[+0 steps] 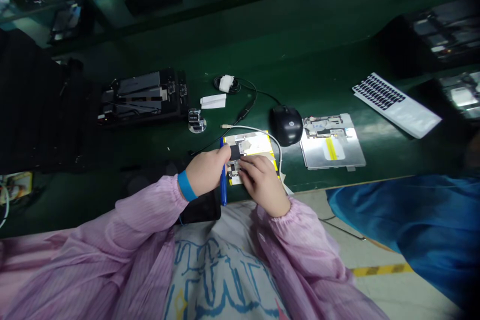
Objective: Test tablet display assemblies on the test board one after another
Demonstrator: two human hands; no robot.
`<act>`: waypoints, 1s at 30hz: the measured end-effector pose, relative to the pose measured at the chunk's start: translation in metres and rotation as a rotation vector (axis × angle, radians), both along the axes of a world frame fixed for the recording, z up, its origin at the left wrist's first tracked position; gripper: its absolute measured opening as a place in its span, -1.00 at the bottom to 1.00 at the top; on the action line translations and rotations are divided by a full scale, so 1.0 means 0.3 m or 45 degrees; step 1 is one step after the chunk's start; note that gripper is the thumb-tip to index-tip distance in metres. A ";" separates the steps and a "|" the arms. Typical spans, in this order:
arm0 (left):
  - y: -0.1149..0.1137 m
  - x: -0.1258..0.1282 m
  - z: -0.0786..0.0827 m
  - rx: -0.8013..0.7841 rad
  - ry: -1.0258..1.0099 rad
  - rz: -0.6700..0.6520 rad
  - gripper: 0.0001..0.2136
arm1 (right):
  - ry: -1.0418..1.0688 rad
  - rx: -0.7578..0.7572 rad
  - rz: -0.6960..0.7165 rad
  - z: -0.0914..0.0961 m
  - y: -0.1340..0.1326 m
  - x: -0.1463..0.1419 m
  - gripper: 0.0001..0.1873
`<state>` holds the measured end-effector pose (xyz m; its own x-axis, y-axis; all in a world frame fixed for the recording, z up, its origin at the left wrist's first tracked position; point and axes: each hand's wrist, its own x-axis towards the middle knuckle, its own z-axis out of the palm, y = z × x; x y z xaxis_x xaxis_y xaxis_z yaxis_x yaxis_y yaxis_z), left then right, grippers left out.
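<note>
A flat tablet assembly (258, 144) with white battery cells, yellow edges and a small circuit board lies in front of me. My left hand (206, 170) closes on its left edge, thumb on top; the other fingers are hidden. A blue pen-shaped tool (224, 187) runs along that edge, passing beneath the left thumb. On the assembly's lower part, near the board, the fingers of my right hand (260, 177) are bent and pressed together. Whatever they pinch is too small to make out. A white cable (275, 140) curves around the assembly's upper right side.
A black mouse (287, 125) and a silver tablet assembly (333, 145) lie to the right, with a white strip of black labels (393, 102) beyond. A coiled black cable (227, 83), folded paper (213, 101) and a black tray of parts (142, 95) sit farther back. A co-worker's blue clothing (408, 225) is at right.
</note>
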<state>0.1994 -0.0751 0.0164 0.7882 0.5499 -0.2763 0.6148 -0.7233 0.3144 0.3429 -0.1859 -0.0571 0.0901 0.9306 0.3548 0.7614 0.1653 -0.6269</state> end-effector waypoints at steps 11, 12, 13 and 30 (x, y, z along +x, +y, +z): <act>-0.066 -0.019 -0.002 0.161 -0.419 -0.127 -0.83 | -0.280 -0.069 0.049 0.004 -0.006 0.001 -0.82; -0.069 -0.020 -0.003 0.167 -0.373 -0.125 -0.83 | -0.236 -0.064 0.041 0.003 -0.005 0.002 -0.81; -0.070 -0.021 -0.003 0.166 -0.312 -0.111 -0.84 | -0.189 -0.055 0.032 0.001 -0.004 0.003 -0.80; 0.025 -0.010 0.013 -0.043 0.087 0.041 -0.87 | -0.061 -0.006 0.001 -0.010 -0.005 0.000 -0.76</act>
<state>0.1964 -0.0675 0.0203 0.7488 0.5643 -0.3476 0.6586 -0.6921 0.2952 0.3430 -0.1875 -0.0602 0.0726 0.9322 0.3546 0.7906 0.1630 -0.5903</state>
